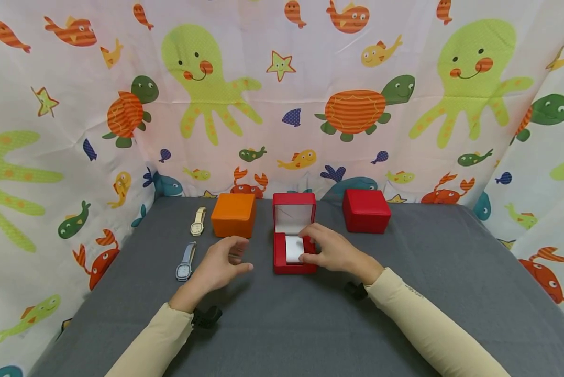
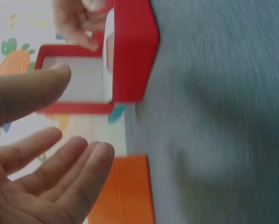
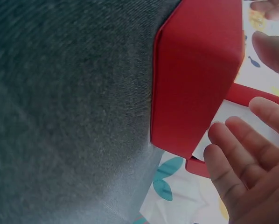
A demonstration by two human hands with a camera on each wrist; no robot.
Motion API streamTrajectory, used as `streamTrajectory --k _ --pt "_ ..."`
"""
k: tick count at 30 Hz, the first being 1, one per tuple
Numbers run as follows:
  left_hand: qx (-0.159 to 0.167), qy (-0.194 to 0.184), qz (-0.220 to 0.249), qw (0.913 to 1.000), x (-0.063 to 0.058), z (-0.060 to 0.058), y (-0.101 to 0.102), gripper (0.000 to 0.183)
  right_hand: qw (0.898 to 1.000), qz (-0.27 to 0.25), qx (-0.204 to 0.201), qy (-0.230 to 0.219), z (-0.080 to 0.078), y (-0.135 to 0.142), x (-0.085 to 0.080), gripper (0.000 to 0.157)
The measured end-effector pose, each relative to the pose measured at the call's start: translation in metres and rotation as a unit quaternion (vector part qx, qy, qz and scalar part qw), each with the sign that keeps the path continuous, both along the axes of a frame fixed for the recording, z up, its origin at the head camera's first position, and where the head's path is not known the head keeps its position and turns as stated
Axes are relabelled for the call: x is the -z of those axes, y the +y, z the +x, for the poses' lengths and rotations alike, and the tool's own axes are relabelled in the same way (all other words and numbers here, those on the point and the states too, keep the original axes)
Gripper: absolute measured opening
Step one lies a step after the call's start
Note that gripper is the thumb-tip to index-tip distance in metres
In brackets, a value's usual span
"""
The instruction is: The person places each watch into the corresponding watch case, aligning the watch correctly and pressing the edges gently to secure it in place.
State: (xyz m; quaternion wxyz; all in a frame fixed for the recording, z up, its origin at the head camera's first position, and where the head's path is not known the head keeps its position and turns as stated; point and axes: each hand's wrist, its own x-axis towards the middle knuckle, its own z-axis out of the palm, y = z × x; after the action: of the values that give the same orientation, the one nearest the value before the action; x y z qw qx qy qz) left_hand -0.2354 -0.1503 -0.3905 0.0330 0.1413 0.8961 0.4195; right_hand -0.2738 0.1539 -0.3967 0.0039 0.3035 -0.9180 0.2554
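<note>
An open red box [image 1: 295, 268] stands mid-table with its lid [image 1: 294, 199] raised and pale inside. A white cushion [image 1: 293, 250] sits in it. My right hand [image 1: 331, 248] is over the box's right side, thumb and fingers spread apart at the cushion's edge. In the right wrist view its fingers [image 3: 237, 154] look fairly straight, beside the red box wall [image 3: 191, 88]. My left hand [image 1: 219, 263] hovers left of the box with nothing in it, thumb and fingers apart; the left wrist view shows the same hand [image 2: 41, 172] below the raised lid.
To the left lie a gold watch [image 1: 197, 222] and a silver watch with a light strap [image 1: 185, 264]. A closed orange box [image 1: 233, 215] is at the back left, a closed red box [image 1: 366, 211] at the back right. A sea-animal curtain [image 1: 272, 99] borders the grey tabletop [image 1: 282, 324].
</note>
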Motion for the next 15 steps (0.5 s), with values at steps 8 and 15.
streamTrajectory --k 8,15 --pt "0.040 0.026 -0.018 0.9987 -0.003 -0.002 -0.036 0.052 0.999 0.044 0.003 -0.006 -0.005 -0.004 0.004 0.062" --pt "0.044 0.024 -0.047 0.9976 0.002 -0.004 -0.065 0.053 0.998 0.064 0.004 -0.015 -0.010 -0.008 0.004 0.062"
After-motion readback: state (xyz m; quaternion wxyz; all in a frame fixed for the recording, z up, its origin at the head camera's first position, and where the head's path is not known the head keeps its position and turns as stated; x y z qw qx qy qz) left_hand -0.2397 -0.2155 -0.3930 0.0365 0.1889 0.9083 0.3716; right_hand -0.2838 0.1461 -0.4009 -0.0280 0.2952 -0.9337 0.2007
